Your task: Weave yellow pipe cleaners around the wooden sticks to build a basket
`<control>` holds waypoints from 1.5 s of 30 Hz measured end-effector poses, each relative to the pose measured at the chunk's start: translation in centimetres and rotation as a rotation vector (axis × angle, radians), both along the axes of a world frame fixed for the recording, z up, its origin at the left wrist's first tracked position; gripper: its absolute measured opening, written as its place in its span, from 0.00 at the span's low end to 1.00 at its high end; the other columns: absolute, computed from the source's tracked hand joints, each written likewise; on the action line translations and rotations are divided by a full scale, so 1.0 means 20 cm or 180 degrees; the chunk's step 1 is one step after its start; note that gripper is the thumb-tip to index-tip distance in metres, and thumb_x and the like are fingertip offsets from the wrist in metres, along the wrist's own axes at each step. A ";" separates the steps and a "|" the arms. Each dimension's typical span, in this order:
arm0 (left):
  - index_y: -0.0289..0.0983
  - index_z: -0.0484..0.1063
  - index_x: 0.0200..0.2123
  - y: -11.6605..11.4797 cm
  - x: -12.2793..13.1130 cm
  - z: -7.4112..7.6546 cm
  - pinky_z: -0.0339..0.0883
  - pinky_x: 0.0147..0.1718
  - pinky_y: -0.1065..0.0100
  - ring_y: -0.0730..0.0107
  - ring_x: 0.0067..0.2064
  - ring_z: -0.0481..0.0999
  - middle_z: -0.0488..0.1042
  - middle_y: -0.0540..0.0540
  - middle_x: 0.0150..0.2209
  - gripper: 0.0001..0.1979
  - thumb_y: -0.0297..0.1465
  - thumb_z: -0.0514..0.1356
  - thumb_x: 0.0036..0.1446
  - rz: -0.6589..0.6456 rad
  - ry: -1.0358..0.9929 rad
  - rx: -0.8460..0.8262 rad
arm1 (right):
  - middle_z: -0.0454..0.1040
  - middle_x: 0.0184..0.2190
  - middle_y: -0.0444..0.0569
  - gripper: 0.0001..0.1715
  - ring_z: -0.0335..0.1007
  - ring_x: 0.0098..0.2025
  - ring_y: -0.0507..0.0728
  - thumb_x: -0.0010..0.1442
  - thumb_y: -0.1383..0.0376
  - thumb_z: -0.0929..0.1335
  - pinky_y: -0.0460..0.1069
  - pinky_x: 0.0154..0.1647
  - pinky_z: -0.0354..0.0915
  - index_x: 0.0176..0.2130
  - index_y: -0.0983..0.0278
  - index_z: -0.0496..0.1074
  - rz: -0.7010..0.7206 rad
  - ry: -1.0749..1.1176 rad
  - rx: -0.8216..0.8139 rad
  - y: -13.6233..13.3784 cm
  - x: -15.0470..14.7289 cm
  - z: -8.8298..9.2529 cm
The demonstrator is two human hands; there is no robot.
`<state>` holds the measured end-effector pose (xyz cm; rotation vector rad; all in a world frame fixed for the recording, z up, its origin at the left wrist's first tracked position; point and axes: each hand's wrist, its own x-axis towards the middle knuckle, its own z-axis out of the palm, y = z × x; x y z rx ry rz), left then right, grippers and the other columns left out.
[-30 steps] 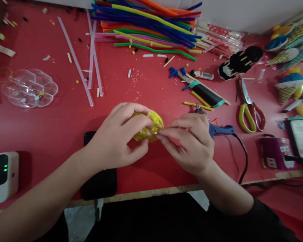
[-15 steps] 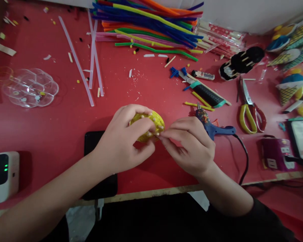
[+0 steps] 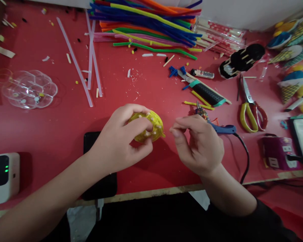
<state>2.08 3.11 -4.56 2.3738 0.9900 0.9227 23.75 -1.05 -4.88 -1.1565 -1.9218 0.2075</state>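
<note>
My left hand (image 3: 126, 137) is closed around a rounded yellow craft piece (image 3: 157, 125), seemingly made of pipe cleaner. Several short pale stick ends stand out of it, and a thin yellow tail pokes from its right side. The palm and fingers hide its left part. A short gap to the right, my right hand (image 3: 198, 144) hovers with thumb and fingertips pinched together; whatever they may hold is too small to make out. Just behind that hand lies a blue glue gun (image 3: 223, 129), partly covered by it.
Pipe cleaners (image 3: 151, 25) are heaped at the back. Scissors (image 3: 249, 107), a utility knife (image 3: 207, 92) and a black figure (image 3: 242, 60) lie to the right. Glue sticks (image 3: 74, 62), a clear flower-shaped box (image 3: 30, 89) and a black phone (image 3: 101, 185) are on the left.
My right hand has drawn away from the yellow craft piece to the right, its fingertips still pinched. The left hand keeps its hold, nearly unmoved.
</note>
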 end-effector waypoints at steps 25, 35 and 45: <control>0.41 0.66 0.57 0.05 -0.07 -0.04 0.75 0.58 0.49 0.51 0.60 0.78 0.77 0.38 0.56 0.23 0.26 0.64 0.60 -0.0527 -0.0267 -0.0339 | 0.80 0.38 0.47 0.13 0.79 0.38 0.55 0.70 0.74 0.64 0.51 0.43 0.75 0.48 0.60 0.72 0.0173 -0.0752 -0.0287 0.02 0.11 0.18; 0.46 0.58 0.64 0.06 -0.07 -0.17 0.75 0.58 0.45 0.48 0.61 0.76 0.70 0.36 0.59 0.32 0.26 0.65 0.61 -0.0802 -0.0935 -0.0684 | 0.78 0.46 0.48 0.05 0.76 0.48 0.56 0.72 0.62 0.68 0.54 0.49 0.74 0.46 0.58 0.76 0.1360 -0.1473 -0.0103 0.22 0.10 0.29; 0.42 0.54 0.64 0.06 -0.06 -0.19 0.78 0.48 0.50 0.53 0.53 0.77 0.70 0.39 0.53 0.33 0.29 0.66 0.61 -0.0918 -0.0894 -0.0389 | 0.76 0.42 0.45 0.15 0.74 0.45 0.55 0.75 0.62 0.62 0.51 0.44 0.75 0.38 0.58 0.73 0.1619 -0.2040 -0.0526 0.31 -0.01 0.36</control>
